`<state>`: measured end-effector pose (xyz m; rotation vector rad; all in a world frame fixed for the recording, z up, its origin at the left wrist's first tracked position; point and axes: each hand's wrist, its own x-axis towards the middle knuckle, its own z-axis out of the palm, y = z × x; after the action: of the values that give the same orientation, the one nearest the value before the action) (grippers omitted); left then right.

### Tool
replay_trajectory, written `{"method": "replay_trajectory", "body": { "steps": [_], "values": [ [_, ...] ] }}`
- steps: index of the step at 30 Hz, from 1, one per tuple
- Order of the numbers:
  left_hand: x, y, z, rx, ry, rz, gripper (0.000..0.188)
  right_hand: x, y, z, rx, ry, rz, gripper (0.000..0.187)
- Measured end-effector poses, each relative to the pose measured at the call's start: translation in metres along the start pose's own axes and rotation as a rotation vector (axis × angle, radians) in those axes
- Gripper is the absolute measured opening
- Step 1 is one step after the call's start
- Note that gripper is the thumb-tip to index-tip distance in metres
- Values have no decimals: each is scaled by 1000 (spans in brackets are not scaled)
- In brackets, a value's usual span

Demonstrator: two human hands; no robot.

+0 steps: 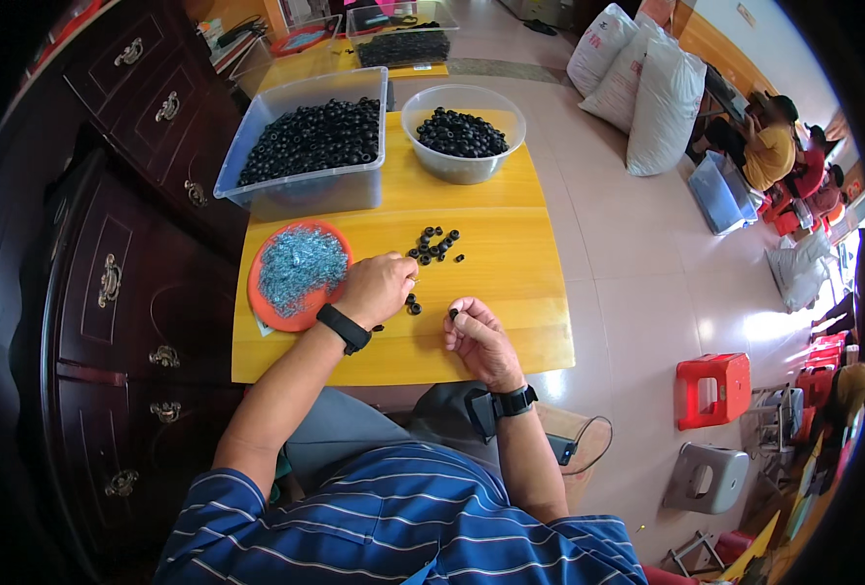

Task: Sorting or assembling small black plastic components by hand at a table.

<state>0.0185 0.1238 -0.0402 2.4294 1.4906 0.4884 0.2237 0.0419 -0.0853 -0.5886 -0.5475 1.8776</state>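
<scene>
Homelike workshop, drawered wooden cabinets (135, 322), bulging white sacks (667, 102), bin (315, 202) of black parts (315, 141), people (770, 156) apparently seated

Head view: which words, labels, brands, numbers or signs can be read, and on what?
No text is clear enough to quote.
White sacks: red print, too small and blurred.
Small wall plate: any marking too small.
Pale slip by the orange dish: too small to tell.
Clear bowl, plastic bin, small black parts: no lettering visible.

From my end, the left hand (379, 285) hides its own fingertips, so I can't tell what they hold. The right hand (486, 341) partly covers a black piece (454, 313). The lower edge crops the shirt (384, 517); distant people (772, 158) look too small.
</scene>
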Motion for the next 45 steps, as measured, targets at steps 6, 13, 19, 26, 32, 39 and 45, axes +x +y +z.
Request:
{"method": "replay_trajectory", "body": {
  "steps": [6, 13, 19, 26, 32, 39, 45],
  "values": [
    [6, -3, 3, 22, -38, 52, 7, 0, 1, -2, 20, -30, -10, 12],
    [12, -5, 11, 34, -76, 83, 6, 2, 1, -4, 17, -42, 2, 12],
    [15, -9, 15, 136, -53, 138, 8, 2, 2, -3, -3, -46, -3, 12],
    [-15, 1, -21, -136, 191, 93, 4, 2, 2, -3, -4, -30, -7, 11],
    [-81, -3, -24, -43, 95, -113, 5, 2, 0, -5, 1, -41, -7, 13],
    [-115, -8, -7, -46, 149, -172, 6, -1, 4, -7, 37, -93, -45, 19],
    [-113, -5, -12, -94, 173, -163, 13, -2, 5, -5, 7, -93, -62, 20]
  ]
}}
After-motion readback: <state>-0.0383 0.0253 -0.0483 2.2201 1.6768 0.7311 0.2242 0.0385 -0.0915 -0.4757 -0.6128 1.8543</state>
